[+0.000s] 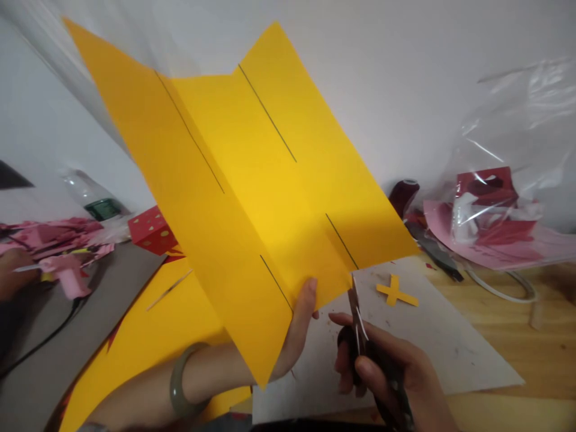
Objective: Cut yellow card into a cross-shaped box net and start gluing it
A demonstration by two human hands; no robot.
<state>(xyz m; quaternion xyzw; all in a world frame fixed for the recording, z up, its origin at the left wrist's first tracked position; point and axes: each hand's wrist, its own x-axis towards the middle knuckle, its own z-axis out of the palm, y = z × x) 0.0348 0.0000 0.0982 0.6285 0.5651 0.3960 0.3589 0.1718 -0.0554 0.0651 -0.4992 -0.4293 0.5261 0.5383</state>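
Observation:
My left hand (302, 324) pinches the lower edge of a large folded sheet of yellow paper (252, 180), thumb in front and the other fingers mostly hidden behind. Creases run along the sheet, and several dark straight lines mark it near its two ends. In my right hand (396, 360) is a pair of black-handled scissors (357, 324), fingers wrapped round the handles. The blade tips meet the sheet's lower edge, close to the end of the right dark line. Whether the blades have paper between them is hard to make out.
Beneath lies a white sheet (450, 336) with a small yellow paper cross (396, 293). More yellow paper (148, 336) is at lower left. A pink glue gun (67, 270) lies near another person's hand (15, 273). Pink paper (540, 243) and plastic wrap stand right, a bottle (96, 201) left.

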